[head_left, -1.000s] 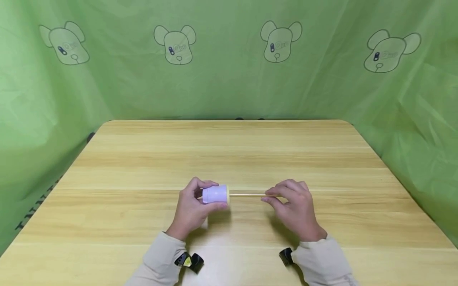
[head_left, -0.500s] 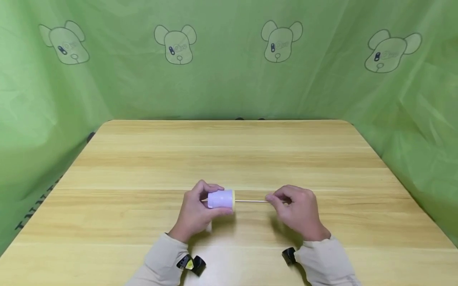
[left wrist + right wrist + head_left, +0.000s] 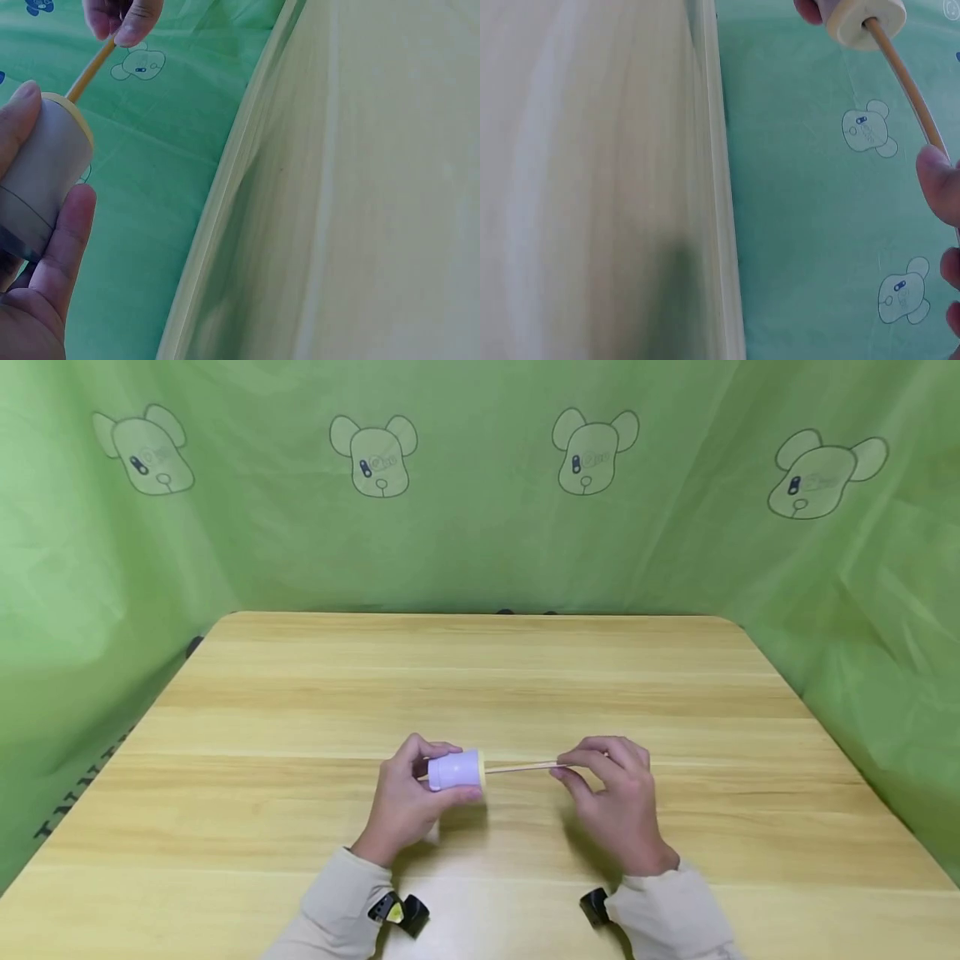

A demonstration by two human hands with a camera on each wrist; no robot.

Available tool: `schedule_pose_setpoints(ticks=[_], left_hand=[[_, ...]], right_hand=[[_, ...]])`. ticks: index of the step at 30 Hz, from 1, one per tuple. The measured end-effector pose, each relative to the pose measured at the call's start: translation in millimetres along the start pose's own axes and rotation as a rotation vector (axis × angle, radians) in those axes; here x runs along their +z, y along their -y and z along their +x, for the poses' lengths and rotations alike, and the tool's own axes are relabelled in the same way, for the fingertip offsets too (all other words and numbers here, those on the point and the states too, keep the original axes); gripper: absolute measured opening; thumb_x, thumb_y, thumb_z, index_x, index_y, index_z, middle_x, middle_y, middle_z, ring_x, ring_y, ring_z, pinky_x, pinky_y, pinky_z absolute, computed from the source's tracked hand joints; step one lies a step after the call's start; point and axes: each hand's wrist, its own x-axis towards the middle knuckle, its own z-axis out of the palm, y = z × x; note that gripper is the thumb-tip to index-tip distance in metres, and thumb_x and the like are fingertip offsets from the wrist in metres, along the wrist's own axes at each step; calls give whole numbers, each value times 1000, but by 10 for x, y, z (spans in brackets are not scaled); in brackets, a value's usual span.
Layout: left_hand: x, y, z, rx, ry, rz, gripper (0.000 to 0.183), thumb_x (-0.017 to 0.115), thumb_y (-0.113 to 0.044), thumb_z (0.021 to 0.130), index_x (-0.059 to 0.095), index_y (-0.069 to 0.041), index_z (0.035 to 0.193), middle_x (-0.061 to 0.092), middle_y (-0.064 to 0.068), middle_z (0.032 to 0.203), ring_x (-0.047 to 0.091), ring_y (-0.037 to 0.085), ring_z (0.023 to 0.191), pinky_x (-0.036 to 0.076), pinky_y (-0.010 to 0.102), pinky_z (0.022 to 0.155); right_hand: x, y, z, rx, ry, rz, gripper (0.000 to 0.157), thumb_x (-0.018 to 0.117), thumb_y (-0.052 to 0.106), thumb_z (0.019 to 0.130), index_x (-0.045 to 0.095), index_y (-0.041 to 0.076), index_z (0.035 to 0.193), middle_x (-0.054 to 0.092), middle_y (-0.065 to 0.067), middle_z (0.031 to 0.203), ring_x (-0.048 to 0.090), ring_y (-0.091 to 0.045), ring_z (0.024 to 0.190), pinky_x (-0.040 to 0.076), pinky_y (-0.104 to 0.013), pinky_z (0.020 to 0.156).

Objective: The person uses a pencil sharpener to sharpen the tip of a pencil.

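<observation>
A small lilac pencil sharpener (image 3: 454,771) with a cream end lies sideways in my left hand (image 3: 401,810), above the table. Fingers and thumb of that hand grip it from both sides. A thin wooden pencil (image 3: 517,768) runs into the hole in its cream end; the tip inside is hidden. My right hand (image 3: 621,802) pinches the pencil between thumb and fingertips, some way out from the sharpener. In the right wrist view, the pencil (image 3: 907,86) enters the hole of the sharpener (image 3: 853,24). The left wrist view shows the sharpener (image 3: 49,157) between thumb and fingers.
A wood-grain table (image 3: 480,685) spreads under both hands. A green curtain (image 3: 480,543) with bear-head outlines hangs behind and on both sides. Black straps with small devices (image 3: 596,907) sit at the wrists.
Both hands shifted slightly right and toward the body, then back up and left. The right fingers rolled on the pencil, which now tilts up a little at the right. It stays in the sharpener.
</observation>
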Motion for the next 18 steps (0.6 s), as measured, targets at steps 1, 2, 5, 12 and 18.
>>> schedule_pose_setpoints(ticks=[1, 2, 5, 12, 18], left_hand=[[-2, 3, -2, -4, -1, 0, 47, 90, -5, 63, 57, -4, 98, 69, 11, 108, 64, 24, 82, 59, 29, 67], [-4, 7, -5, -9, -2, 0, 47, 90, -5, 63, 57, -4, 98, 69, 11, 108, 64, 24, 82, 59, 30, 67], [-9, 18, -11, -15, -1, 1, 48, 90, -4, 63, 57, -4, 97, 69, 11, 108, 64, 24, 82, 59, 30, 67], [-24, 27, -5, 5, 17, 22, 48, 91, -3, 60, 58, -5, 96, 69, 11, 106, 65, 25, 83, 59, 29, 68], [-15, 36, 9, 28, 36, 2, 48, 90, -1, 60, 58, -2, 95, 68, 13, 106, 67, 27, 86, 59, 29, 71]], right_hand=[[9, 1, -7, -12, -6, 3, 22, 87, -1, 58, 73, 6, 73, 63, -6, 79, 58, -25, 75, 36, -35, 79], [20, 3, -11, -18, -13, 4, 24, 88, -2, 56, 72, 6, 72, 63, -5, 78, 58, -24, 73, 37, -34, 77], [48, 5, -25, -26, -25, 7, 29, 90, -5, 50, 71, 8, 68, 61, -1, 73, 57, -20, 65, 36, -31, 71], [23, 21, -30, 39, 84, 22, 24, 88, -3, 56, 72, 9, 70, 55, 7, 65, 44, -7, 56, 29, -24, 67], [-55, 17, -29, 135, 245, 2, 20, 86, -1, 65, 72, 11, 74, 53, 14, 66, 43, -1, 57, 36, -17, 54]])
